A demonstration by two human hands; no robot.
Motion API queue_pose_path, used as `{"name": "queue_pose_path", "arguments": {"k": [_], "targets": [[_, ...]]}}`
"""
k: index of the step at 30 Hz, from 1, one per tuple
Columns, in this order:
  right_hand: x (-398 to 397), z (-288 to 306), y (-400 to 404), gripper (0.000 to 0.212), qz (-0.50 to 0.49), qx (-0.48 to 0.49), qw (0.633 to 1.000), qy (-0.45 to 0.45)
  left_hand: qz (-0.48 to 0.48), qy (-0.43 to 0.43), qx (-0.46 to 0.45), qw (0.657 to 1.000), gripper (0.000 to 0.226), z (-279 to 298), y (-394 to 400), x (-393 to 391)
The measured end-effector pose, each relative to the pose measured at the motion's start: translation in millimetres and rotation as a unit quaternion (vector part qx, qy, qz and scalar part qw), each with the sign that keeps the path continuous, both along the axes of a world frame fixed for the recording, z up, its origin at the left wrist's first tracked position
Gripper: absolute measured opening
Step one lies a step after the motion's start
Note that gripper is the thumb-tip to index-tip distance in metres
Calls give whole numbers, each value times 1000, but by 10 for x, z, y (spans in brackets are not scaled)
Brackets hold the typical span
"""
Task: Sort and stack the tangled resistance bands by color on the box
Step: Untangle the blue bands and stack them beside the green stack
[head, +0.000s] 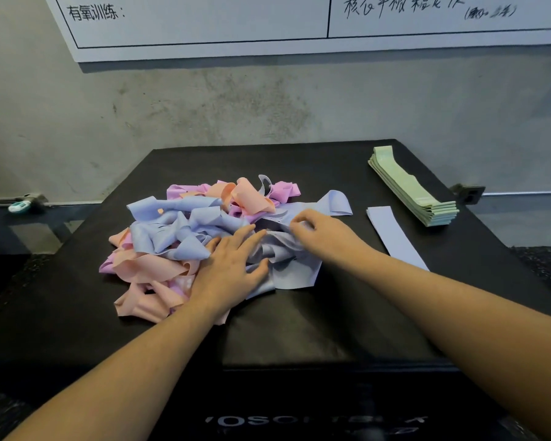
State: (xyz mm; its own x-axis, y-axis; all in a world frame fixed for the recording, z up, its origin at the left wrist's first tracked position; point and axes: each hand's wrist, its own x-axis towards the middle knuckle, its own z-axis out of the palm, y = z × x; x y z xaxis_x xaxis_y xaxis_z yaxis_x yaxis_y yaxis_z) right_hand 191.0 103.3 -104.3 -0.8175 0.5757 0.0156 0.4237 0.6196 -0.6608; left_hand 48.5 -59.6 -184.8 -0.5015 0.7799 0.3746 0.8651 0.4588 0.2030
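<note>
Bands [185,224] — limp, crumpled pile on matte black box [299,313] | left hand [229,265] flat, grip spread | right hand [322,230] pinching lavender strip [283,246] | whiteboard [204,23] — "有氧训练:"

On the black box [299,313] I see a tangled pile of bands [185,230], blue, peach and pink mixed. My left hand [233,265] lies flat on the pile with straight fingers. My right hand [322,230] pinches a blue band in the pile. To the right lie one flat blue band [395,237] and a neat green stack [411,186].
</note>
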Motion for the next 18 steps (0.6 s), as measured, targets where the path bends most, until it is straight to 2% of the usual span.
{"name": "queue_pose_path", "arguments": {"k": [2, 3, 5, 6, 8, 10, 14, 15, 18], "targets": [[22, 31, 24, 46, 18, 86, 990, -110, -3, 8, 4, 1000, 60, -12, 8, -11], [33, 45, 49, 49, 25, 134, 980, -145, -3, 10, 7, 1000, 58, -10, 12, -10], [68, 69, 103, 35, 36, 213, 962, -165, -2, 13, 0, 1000, 59, 6, 16, 3], [83, 72, 130, 29, 36, 221, 961, -159, -2, 14, -2, 1000, 59, 7, 17, 7], [117, 71, 161, 28, 41, 179, 976, -115, 0, 18, 3, 1000, 58, 7, 16, 15], [174, 27, 189, 37, 42, 134, 990, -32, 2, 19, 8, 1000, 58, -3, 16, 11], [313, -27, 191, 30, -5, 177, 982, 64, -12, 38, 30, 999, 54, -4, 7, 28], [350, -8, 160, 28, -12, 150, 985, 89, -20, 41, 35, 998, 53, 8, 5, 39], [437, 38, 23, 41, -22, -3, 989, 145, -41, 41, 60, 997, 50, 29, -8, 54]]}}
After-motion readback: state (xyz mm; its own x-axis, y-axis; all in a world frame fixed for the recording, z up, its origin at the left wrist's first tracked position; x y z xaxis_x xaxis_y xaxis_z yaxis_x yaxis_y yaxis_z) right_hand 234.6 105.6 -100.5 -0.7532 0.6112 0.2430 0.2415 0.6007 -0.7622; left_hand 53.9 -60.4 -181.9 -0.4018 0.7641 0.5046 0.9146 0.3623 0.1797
